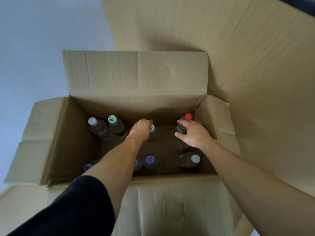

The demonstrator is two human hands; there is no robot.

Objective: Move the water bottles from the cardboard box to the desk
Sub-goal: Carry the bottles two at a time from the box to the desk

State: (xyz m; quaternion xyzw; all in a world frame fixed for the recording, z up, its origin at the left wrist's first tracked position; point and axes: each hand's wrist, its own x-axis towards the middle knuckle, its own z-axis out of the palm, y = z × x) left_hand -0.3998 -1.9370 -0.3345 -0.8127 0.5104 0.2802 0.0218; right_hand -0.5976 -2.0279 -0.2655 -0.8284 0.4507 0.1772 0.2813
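An open cardboard box (81,133) holds several upright bottles. My left hand (140,129) reaches down into the middle of the box, its fingers closed around the neck of a green-and-white-capped bottle (152,135). My right hand (192,133) grips a dark-capped bottle (181,129) at the back right, just in front of a red-capped bottle (188,116). Two more bottles, one grey-capped (92,121) and one green-capped (112,119), stand at the back left. Blue-capped bottles (150,160) and a white-capped bottle (195,158) stand along the near side. The desk is out of view.
The box's four flaps (136,72) are folded outward. A large flattened cardboard sheet (255,65) lies behind and to the right of the box. Pale floor (34,48) shows at the left. My left arm wears a dark sleeve (73,210).
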